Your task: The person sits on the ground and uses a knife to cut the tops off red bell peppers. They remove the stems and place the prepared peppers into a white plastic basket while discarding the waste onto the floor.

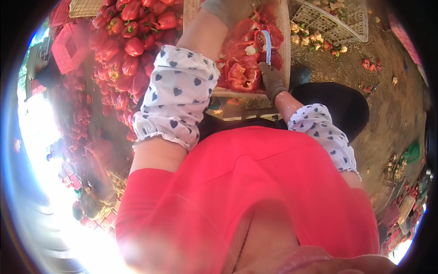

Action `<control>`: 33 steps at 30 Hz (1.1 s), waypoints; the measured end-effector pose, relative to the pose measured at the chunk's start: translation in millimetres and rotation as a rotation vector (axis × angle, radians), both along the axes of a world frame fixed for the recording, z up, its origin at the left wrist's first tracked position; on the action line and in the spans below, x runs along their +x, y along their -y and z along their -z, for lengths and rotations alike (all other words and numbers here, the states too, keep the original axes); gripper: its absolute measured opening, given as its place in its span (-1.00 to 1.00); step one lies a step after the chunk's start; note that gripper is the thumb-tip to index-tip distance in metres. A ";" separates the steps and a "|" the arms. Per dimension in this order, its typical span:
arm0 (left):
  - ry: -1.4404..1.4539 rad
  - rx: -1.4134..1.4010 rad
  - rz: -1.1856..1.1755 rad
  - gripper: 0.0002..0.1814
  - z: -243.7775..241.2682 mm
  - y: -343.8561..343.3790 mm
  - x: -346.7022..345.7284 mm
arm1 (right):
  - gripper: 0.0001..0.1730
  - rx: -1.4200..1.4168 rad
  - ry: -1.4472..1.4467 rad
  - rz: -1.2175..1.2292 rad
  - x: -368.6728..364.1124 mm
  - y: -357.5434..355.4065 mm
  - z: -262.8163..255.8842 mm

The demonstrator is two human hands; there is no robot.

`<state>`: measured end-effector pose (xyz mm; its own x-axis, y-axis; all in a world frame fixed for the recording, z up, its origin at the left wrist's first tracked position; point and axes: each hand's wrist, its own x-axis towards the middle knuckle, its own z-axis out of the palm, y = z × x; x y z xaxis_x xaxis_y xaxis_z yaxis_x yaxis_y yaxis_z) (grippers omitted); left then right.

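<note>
A gloved right hand, my right hand (pixel 273 81), is closed around the handle of a small knife with a pale curved blade (pixel 267 42). It rests by the near right corner of a crate (pixel 239 92) filled with opened red bell peppers (pixel 243 72). The blade points away from me over the peppers. My left hand (pixel 236 12), in a grey glove, reaches over the crate's far left part at the top of the picture. Its fingers are blurred and partly cut off, so whether they hold anything is unclear.
Whole red bell peppers (pixel 131 48) are heaped left of the crate. To the right, a tilted plastic crate (pixel 333 24) has cut pepper cores (pixel 316 37) inside and beside it. Pepper scraps (pixel 370 65) lie on the dirt floor. A pink crate (pixel 70 48) stands far left.
</note>
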<state>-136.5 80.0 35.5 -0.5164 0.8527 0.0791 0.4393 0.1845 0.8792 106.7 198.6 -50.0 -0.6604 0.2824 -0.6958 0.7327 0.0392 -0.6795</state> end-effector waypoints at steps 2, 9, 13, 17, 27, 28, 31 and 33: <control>0.024 -0.189 -0.182 -0.69 -7.1 -21.7 19.1 | -0.34 -0.008 0.014 0.003 -1.4 -6.5 2.7; -0.664 -0.869 0.232 -0.44 41.2 14.5 101.1 | -0.37 -0.100 0.037 0.118 0.1 -5.6 34.2; -0.653 -0.934 0.239 -0.50 28.3 13.0 101.9 | -0.46 -0.300 0.001 0.253 -1.9 -2.1 24.8; -0.785 -0.950 0.290 -0.63 35.9 6.9 93.2 | -0.47 -0.341 -0.003 0.270 1.8 -1.7 23.7; -0.394 -1.044 -0.086 -0.70 39.1 -8.1 68.0 | -0.47 -0.124 0.030 0.146 2.3 -8.0 13.3; -0.377 -1.096 -0.066 -0.69 39.1 -6.8 67.6 | -0.49 -0.089 0.013 0.141 2.8 -6.9 16.3; -0.383 -1.182 0.056 -0.62 37.1 -5.0 55.0 | -0.54 -0.154 0.002 0.179 0.7 -1.4 6.6; -0.094 -0.867 -0.010 -0.57 5.2 -21.4 37.3 | -0.59 -0.204 -0.001 0.227 1.1 -3.0 1.6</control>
